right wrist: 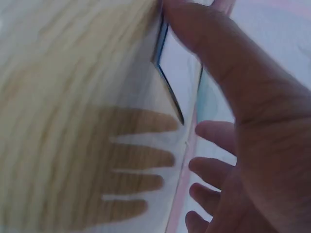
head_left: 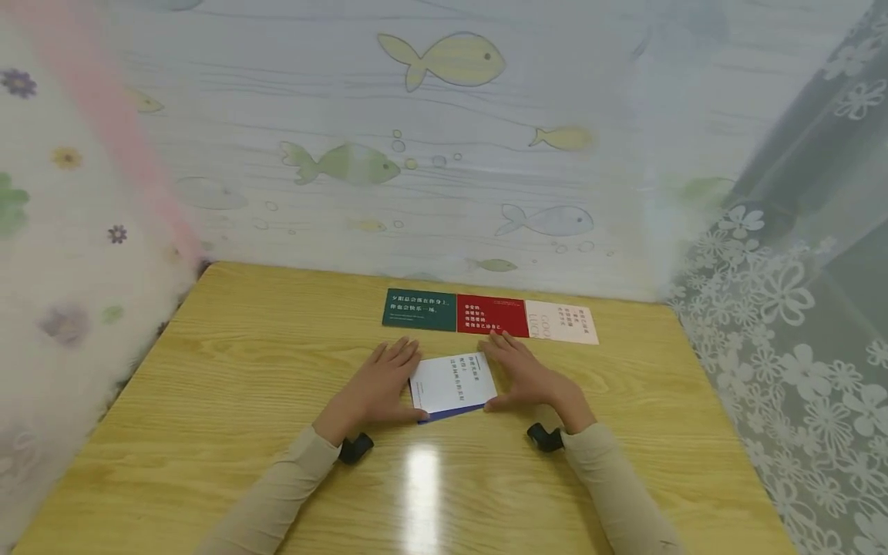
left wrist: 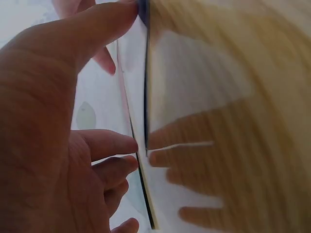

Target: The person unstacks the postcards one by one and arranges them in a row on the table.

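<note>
In the head view, a white printed card (head_left: 444, 378) is laid flat on a wooden table (head_left: 208, 370), with a blue card (head_left: 454, 414) seen beneath it along the near edge. The pair is framed by the left hand (head_left: 378, 385) on one side and the right hand (head_left: 529, 378) on the other; the fingers of both are stretched out, and a thumb is placed at each near corner. Beyond them, a row is formed by a green card (head_left: 419, 309), a red card (head_left: 494, 312) and a pale pink card (head_left: 564, 320), set side by side. Each forearm is covered by a beige sleeve (head_left: 277, 493), and the background is filled by a fish-patterned curtain (head_left: 451, 116).

In the left wrist view, the thumb is extended to the cards' dark edge, and the other fingers are slightly bent, with their reflections shown in the glossy table.

In the right wrist view, the thumb is set against the cards, and the four fingers are held apart; the picture being blurred, whether their tips touch the cards cannot be told.
</note>
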The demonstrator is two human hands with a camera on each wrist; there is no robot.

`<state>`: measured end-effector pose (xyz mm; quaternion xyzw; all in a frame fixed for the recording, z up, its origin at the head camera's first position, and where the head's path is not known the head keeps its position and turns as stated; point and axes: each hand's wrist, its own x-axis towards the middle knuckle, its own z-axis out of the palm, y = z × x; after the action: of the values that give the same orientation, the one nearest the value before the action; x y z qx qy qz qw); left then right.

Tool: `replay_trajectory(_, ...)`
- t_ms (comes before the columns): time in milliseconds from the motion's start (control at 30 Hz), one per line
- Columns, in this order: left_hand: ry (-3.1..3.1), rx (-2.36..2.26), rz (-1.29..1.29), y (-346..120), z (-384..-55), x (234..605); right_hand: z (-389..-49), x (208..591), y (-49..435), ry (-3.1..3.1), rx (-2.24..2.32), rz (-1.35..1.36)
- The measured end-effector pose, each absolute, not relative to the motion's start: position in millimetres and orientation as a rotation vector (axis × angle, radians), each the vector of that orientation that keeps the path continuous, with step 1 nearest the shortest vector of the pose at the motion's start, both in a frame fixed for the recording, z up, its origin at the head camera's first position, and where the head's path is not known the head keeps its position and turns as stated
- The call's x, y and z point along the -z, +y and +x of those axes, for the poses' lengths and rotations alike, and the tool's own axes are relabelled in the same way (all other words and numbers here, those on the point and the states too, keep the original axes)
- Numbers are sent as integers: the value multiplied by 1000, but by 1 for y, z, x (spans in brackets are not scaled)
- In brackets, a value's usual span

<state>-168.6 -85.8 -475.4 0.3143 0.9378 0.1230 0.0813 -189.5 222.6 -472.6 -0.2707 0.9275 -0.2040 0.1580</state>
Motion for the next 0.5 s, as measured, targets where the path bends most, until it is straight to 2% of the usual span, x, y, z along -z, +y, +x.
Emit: replay_trajectory(500, 2822, -324, 952, -88, -162, 481, -169, 475, 223, 2731, 549, -733)
